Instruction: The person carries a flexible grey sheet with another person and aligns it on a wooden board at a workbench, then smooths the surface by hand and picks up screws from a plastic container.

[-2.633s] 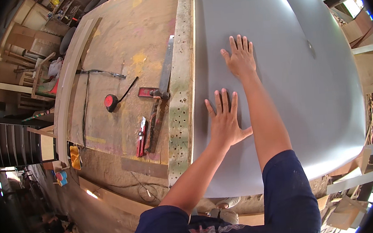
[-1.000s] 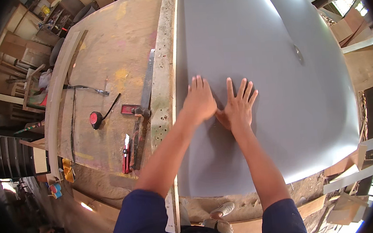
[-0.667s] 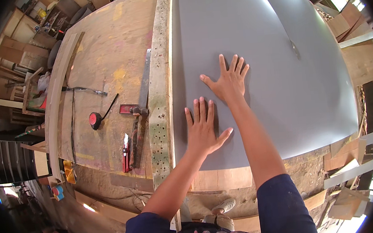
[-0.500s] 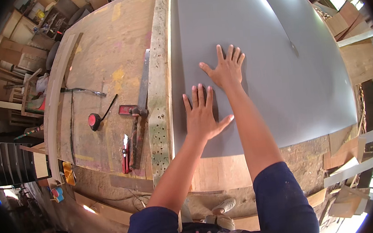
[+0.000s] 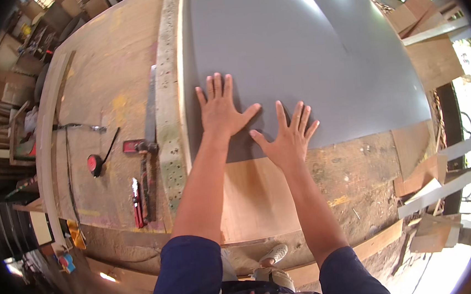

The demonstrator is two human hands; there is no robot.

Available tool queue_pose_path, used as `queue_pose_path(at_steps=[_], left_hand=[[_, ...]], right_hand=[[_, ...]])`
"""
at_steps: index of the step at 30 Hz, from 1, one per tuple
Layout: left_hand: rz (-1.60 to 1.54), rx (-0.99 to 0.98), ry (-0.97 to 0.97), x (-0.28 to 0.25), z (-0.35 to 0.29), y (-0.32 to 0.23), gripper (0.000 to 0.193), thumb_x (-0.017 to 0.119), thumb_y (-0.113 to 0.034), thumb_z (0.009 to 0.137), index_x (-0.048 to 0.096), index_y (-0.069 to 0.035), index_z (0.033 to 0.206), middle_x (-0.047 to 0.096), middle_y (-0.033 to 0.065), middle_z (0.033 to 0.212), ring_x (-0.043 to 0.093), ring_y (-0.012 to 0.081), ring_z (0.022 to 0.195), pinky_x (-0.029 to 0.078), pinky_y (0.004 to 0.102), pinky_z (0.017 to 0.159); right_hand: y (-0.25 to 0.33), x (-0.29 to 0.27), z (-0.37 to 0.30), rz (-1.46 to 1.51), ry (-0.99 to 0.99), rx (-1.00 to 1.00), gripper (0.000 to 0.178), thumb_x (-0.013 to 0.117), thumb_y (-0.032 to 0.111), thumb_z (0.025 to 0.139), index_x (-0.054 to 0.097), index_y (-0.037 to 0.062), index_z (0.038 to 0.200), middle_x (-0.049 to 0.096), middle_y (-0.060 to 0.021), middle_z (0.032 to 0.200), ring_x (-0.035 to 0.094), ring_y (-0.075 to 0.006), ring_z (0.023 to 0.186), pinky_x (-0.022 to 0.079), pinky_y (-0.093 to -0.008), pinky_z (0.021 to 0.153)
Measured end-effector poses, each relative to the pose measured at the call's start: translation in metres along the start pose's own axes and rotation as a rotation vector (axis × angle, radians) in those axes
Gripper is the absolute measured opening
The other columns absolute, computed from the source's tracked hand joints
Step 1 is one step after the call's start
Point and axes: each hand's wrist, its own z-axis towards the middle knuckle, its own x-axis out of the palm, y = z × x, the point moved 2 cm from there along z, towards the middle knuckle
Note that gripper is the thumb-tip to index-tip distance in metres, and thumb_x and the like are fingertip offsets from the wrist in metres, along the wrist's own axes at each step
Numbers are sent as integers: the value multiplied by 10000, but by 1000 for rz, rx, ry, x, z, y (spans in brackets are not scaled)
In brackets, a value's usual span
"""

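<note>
A large smooth grey sheet [image 5: 295, 59] lies over a pale wooden board [image 5: 256, 200], whose near part shows bare beyond the sheet's edge. My left hand [image 5: 221, 114] rests flat on the sheet close to its left side, fingers spread and pointing away from me. Nearer to me and to the right, my right hand [image 5: 290, 137] presses down by the sheet's near edge, its fingers also stretched apart. Neither hand grasps anything.
Left of the sheet runs a pitted straight strip [image 5: 169, 108]. Beyond it on the worktable lie a hammer [image 5: 145, 154], a red utility knife [image 5: 137, 204], a tape measure [image 5: 95, 164] and a long wooden strip [image 5: 50, 117]. Board offcuts [image 5: 423, 173] stand at the right.
The grey sheet has slid away from me, baring more of the pale board. My left hand has moved farther out; my right hand has come back to the near edge. The view has shifted.
</note>
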Motion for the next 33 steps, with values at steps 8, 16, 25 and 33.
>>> queue_pose_path(at_steps=[8,16,25,33], left_hand=[[35,26,-35,8,42,2,1213,621,-863,821,282,-77,1680,254,198,1742,154,349,1638,66,579,1325],[47,8,-29,18,100,14,1232,613,-884,798,283,-93,1684,243,176,1750,152,319,1642,70,561,1333],[56,-5,-45,22,166,23,1210,577,-882,830,278,-76,1682,234,176,1754,139,315,1645,52,559,1331],[-74,3,-192,44,92,33,793,483,-527,1065,347,18,1625,310,290,1688,215,418,1608,123,562,1320]], right_hand=[[5,-3,45,34,68,50,1146,639,843,822,268,207,1701,118,-344,1726,8,-499,1625,-22,-732,1245],[14,6,101,-7,37,31,1116,634,834,834,300,201,1691,179,-350,1710,61,-513,1617,26,-750,1235],[28,18,169,-42,16,11,1123,552,883,846,279,207,1700,200,-339,1709,71,-514,1615,37,-757,1230],[37,28,206,-71,54,50,1186,519,944,810,245,223,1710,185,-334,1714,70,-505,1617,32,-753,1236]])
